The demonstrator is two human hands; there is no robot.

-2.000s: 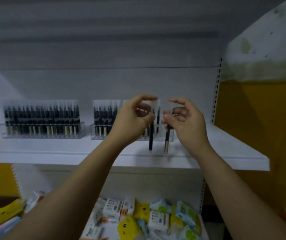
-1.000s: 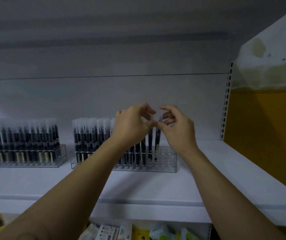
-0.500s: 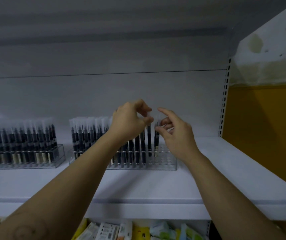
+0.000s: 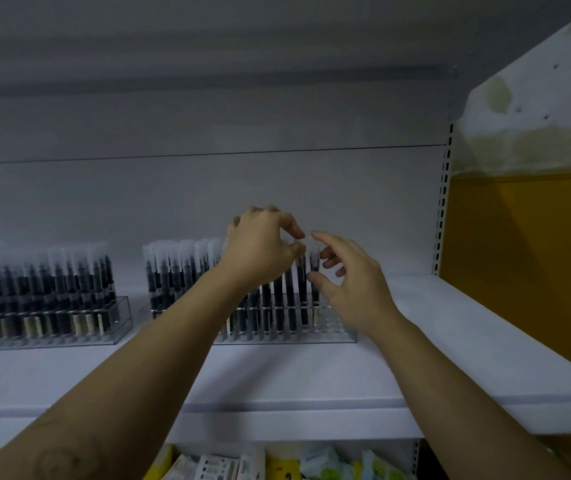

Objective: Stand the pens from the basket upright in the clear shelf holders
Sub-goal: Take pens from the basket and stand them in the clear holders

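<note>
Two clear holders stand on the white shelf (image 4: 450, 344). The left holder (image 4: 119, 323) is packed with black pens with frosted caps. The middle holder (image 4: 341, 336) has several upright pens (image 4: 173, 271), and its right end shows bare slots. My left hand (image 4: 260, 247) hovers over this holder's right part, with curled fingers pinching the cap of a standing pen (image 4: 300, 271). My right hand (image 4: 353, 285) is just to the right with fingers spread. Its thumb and forefinger flank the rightmost pen (image 4: 315, 289) without gripping it. No basket is in view.
The shelf's back panel and a slotted upright (image 4: 442, 209) bound the shelf behind and to the right; a yellow wall (image 4: 526, 254) lies beyond. Colourful packaged goods (image 4: 277, 462) lie on the level below. The shelf's surface is bare to the right of the middle holder.
Both pens went from hanging in front of the shelf into the middle holder's slots. My right hand has let go of its pen and spread its fingers; my left still pinches a cap.
</note>
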